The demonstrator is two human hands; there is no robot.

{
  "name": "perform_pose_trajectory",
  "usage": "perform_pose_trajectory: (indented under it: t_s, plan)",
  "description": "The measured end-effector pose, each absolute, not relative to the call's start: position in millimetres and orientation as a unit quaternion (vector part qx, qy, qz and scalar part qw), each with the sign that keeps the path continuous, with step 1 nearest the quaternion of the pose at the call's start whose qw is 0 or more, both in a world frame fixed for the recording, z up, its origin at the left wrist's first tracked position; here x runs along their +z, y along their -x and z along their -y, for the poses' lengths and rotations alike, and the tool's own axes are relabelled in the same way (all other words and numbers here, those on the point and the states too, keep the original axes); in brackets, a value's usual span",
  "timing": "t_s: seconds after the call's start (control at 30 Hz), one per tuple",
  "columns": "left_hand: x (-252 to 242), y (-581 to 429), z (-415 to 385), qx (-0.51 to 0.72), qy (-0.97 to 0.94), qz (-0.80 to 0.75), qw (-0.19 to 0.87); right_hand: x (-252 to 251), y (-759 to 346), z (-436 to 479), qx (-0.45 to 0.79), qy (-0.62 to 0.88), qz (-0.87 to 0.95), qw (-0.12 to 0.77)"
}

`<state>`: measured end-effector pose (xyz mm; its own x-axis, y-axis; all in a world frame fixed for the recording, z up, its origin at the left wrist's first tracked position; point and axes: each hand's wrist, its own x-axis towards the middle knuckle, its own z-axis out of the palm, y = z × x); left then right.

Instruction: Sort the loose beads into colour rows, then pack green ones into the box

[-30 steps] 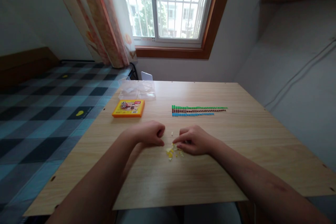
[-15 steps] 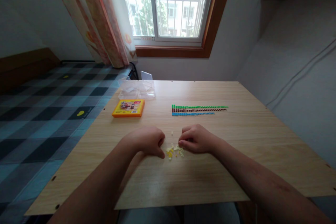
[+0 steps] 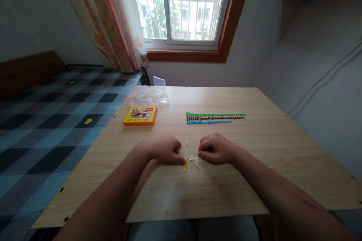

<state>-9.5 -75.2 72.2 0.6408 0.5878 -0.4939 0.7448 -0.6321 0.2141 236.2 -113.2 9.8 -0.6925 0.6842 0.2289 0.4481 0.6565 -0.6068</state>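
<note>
A small heap of tiny yellow and pale pieces (image 3: 191, 161) lies on the wooden table (image 3: 254, 165) between my hands. My left hand (image 3: 164, 149) rests at the heap's left edge, fingers curled in, a fingertip touching a yellow piece. My right hand (image 3: 216, 148) sits at the heap's right edge with fingers pinched together; anything between them is too small to make out. One pale piece (image 3: 186, 142) lies alone just beyond the heap. Farther back run three neat rows of tiny pieces (image 3: 215, 118): green, brown and blue.
An orange box (image 3: 140, 115) lies at the back left of the table, with a clear plastic case (image 3: 148, 96) behind it. A bed with a checked blue cover (image 3: 51, 120) adjoins the table's left side. A window and a curtain stand behind.
Both hands stayed curled at the heap. The left fingertip has come onto the heap's left edge, and the right hand has drawn slightly right of it. The view shifted a little.
</note>
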Motion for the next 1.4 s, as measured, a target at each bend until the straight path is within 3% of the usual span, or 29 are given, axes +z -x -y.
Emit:
perform_pose_trajectory:
  t_s: [0.33,1.17,1.4]
  plan:
    - [68,10,71,-0.161,-0.884,-0.396,0.19,9,-234,115,0.242,0.319,0.884,0.239]
    - [56,11,65,-0.14,-0.891,-0.398,0.166,8,-220,120,0.172,0.314,0.917,0.175]
    - [51,7,60,-0.1,-0.894,-0.42,0.124,3,-227,117,0.147,0.362,0.885,0.253]
